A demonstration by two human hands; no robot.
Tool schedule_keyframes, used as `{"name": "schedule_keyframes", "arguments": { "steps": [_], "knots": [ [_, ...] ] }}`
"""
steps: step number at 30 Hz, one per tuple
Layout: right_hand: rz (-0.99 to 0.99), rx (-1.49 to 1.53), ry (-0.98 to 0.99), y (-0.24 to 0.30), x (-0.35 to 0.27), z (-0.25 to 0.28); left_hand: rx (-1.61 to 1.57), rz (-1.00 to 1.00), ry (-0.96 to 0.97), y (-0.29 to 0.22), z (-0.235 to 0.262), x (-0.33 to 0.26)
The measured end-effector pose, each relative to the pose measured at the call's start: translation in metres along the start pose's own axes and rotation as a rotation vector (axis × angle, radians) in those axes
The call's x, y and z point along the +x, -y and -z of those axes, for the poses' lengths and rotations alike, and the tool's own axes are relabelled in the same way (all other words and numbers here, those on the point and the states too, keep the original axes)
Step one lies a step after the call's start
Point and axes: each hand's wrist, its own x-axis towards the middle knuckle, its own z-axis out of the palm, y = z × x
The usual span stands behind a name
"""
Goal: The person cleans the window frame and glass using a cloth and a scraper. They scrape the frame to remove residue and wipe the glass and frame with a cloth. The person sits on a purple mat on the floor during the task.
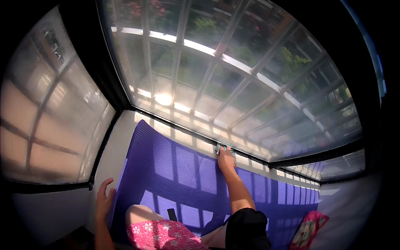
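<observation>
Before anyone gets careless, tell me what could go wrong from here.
The right hand works a greyish cloth close against the black window frame, so the fingers might scrape or the cloth might snag on its edge.
The left hand is beside the purple mat's left edge and could catch it, shifting the mat.
A small black object lies on the mat near a bent leg and might get knocked.

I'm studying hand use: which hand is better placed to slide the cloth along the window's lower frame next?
Probably right: the right hand holds the grey cloth by the window's lower frame. The left hand is apart from the cloth, near the left edge of the purple mat.
</observation>
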Motion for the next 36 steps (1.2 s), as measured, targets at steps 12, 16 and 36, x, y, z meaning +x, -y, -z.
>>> {"name": "schedule_keyframes", "arguments": {
  "steps": [12,16,36],
  "knots": [
    [-0.268,0.382,-0.136,-0.104,-0.022,0.019,0.174,-0.275,0.180,-0.057,-0.017,-0.006],
    [-0.419,1.189,0.228,-0.116,-0.014,0.037,0.293,-0.254,0.200,-0.012,0.012,-0.033],
    [-0.193,0.259,0.055,-0.074,-0.055,0.029,0.028,-0.012,-0.169,0.012,-0.006,0.051]
  ]
}}
